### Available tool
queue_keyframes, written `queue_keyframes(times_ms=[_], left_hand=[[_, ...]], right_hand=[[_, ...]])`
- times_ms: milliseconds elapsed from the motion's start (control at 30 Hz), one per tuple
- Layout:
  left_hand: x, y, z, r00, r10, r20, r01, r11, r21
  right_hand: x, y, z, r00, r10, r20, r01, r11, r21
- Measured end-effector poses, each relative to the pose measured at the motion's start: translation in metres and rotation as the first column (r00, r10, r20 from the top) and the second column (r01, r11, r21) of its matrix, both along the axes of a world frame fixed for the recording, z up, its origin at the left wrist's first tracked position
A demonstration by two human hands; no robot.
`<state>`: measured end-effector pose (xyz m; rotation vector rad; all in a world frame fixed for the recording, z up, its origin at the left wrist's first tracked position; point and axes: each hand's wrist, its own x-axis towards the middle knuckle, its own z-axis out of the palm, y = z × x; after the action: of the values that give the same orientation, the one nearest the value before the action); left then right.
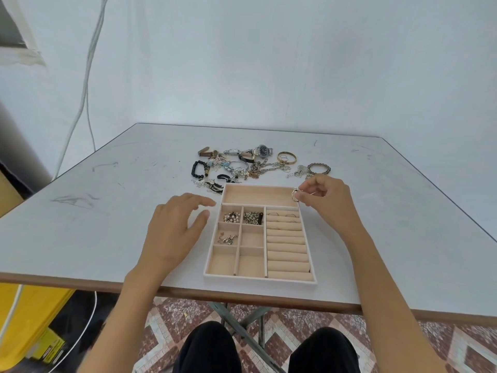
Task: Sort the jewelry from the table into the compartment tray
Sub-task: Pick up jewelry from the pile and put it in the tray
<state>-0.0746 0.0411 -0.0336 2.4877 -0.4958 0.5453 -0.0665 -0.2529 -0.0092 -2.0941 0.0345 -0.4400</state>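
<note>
The bench (107,211) spreads out under both forearms, pale and scuffed. The compartment tray (259,280) sits on it between the two hands, close to the person, probably so that every cell is within easy reach.

Beyond both hands, just past the tray's far wall, lies the unsorted jewelry heap (250,168). A watch (262,150) is furthest out, a gold bangle (287,157) lies beyond the right hand, and a black bead bracelet (197,169) lies beyond the left hand's fingertips.

The left hand (172,232) is beside the tray's left wall with its fingers spread and loose, gripping nothing. Whether it touches the bench I cannot tell. It looks ready to steady the tray.

The right hand (330,200) hovers over the tray's far right corner with its fingers curled in. Thumb and forefinger are pinched on a small ring (295,194), which hangs at the fingertips above the rim.

Just nearer the person than that hand is the ribbed ring-roll section (287,246), with a few thin rings already wedged in its far slots. That is likely where this ring belongs.

To the right of the left hand's fingers, three small cells hold pearl pieces (231,217), a dark chain (252,218) and a gold chain (227,238). Most of the sorting seems still to be done.
</note>
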Motion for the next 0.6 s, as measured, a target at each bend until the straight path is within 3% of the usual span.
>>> queue_keyframes(times_ms=[267,433,600], left_hand=[[0.001,0.005,-0.023,0.967,0.041,-0.251,0.041,0.949,0.312],[0.003,0.006,-0.025,0.963,0.060,-0.262,0.038,0.935,0.352],[0.003,0.005,-0.026,0.969,0.068,-0.237,0.027,0.927,0.375]], right_hand=[[-0.002,0.008,0.003,0.999,-0.015,0.034,0.015,1.000,-0.018],[-0.020,0.026,0.017,0.984,0.171,-0.054,-0.169,0.984,0.050],[-0.033,0.055,0.030,0.925,0.330,-0.188,-0.361,0.919,-0.160]])
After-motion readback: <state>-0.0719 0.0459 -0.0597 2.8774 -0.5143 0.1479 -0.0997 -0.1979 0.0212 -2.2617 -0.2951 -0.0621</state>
